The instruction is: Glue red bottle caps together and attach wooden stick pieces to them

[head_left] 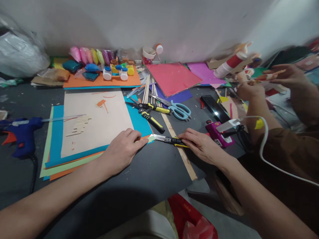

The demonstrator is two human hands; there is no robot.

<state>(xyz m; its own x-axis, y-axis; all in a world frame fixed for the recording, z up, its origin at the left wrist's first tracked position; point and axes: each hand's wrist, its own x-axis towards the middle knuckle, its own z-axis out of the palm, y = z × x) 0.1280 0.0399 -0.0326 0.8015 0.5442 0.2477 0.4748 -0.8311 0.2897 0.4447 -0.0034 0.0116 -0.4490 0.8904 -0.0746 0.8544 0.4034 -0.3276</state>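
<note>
Right hand (pixel 199 143) gripping utility knife (pixel 176 140): a slip hazard

The knife's blade (pixel 160 137) pointed at the left hand (pixel 124 146), closed on a paper piece (pixel 151 138) by the paper stack (pixel 104 124); excess force could have driven the edge off line into that hand

Black and, seemingly, yellow utility knife (pixel 175 140)

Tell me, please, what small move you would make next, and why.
I would probably ease the left hand slightly back before drawing the slim black-and-yellow utility knife: the right hand holds it with its metal blade bared and pointing toward the left hand, the tip very close to that hand, by the corner of the stacked coloured paper sheets.
</note>
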